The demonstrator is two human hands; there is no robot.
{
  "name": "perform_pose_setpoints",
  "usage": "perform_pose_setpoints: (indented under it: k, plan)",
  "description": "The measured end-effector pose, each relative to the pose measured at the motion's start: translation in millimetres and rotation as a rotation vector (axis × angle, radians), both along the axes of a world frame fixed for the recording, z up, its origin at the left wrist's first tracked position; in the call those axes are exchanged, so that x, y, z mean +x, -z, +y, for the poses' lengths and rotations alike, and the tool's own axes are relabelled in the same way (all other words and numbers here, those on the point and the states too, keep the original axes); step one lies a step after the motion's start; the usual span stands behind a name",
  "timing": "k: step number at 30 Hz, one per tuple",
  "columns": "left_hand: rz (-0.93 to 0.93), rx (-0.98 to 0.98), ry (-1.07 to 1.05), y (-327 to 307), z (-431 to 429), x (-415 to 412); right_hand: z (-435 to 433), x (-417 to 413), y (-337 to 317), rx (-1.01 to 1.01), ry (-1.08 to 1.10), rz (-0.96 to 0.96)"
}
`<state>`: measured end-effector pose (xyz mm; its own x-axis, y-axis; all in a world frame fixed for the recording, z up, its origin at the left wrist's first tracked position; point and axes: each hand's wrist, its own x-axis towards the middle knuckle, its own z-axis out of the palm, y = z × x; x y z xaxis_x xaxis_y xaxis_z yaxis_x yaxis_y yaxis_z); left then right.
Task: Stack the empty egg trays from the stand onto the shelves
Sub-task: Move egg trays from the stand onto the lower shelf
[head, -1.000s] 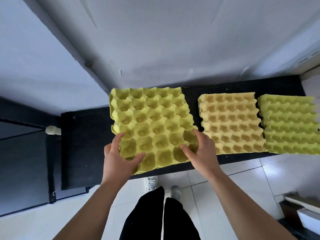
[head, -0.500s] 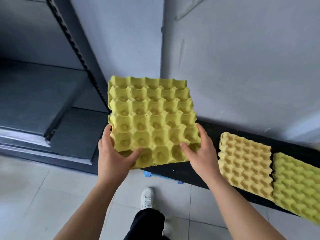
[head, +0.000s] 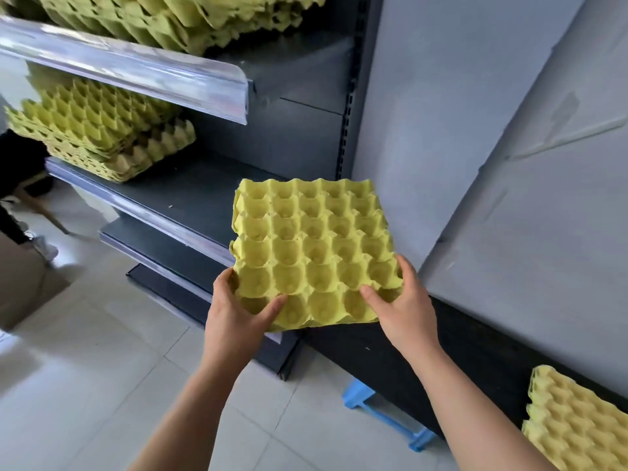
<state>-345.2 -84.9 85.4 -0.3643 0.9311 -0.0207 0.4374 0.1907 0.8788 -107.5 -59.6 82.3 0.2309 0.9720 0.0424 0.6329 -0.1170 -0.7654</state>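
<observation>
I carry a yellow-green egg tray (head: 316, 246) in the air in front of the dark shelf unit. My left hand (head: 234, 317) grips its near left corner, thumb on top. My right hand (head: 404, 311) grips its near right corner the same way. A stack of trays (head: 98, 130) sits on the middle shelf (head: 190, 195) at the left, and another stack (head: 176, 18) lies on the top shelf. On the black stand (head: 475, 351) at the lower right lies one more yellow tray (head: 574, 419).
A clear price strip (head: 136, 66) runs along the upper shelf's front edge. A blue plastic stool (head: 384, 413) stands under the stand. Grey wall panels rise at the right. Another person's legs (head: 20, 205) are at the far left on the tiled floor.
I have lifted the tray off the black stand and turned left with it; the shelves with stacked trays have come into view. Both hands keep the same grip.
</observation>
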Motion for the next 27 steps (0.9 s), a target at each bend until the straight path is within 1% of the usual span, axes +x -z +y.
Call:
perform_pose_setpoints:
  k: [6,10,14,17,21,23,27]
  plan:
    - [0.033,-0.043,0.058,-11,39,-116,36,-110,-9,-0.014,0.025,-0.002]
    - [0.092,-0.074,0.131,-14,68,-172,55,-165,-6,-0.038,0.065,0.005]
    - [0.077,-0.156,0.222,-10,101,-206,77,-198,1,-0.052,0.11,-0.018]
    - [0.15,-0.193,0.266,3,136,-229,103,-218,8,-0.073,0.125,-0.023]
    - [0.24,-0.226,0.271,16,184,-247,137,-238,20,-0.089,0.121,-0.049]
    - [0.229,-0.249,0.277,19,208,-254,154,-245,26,-0.1,0.122,-0.059]
    - [0.124,-0.251,0.336,33,249,-269,179,-258,37,-0.143,0.151,-0.052]
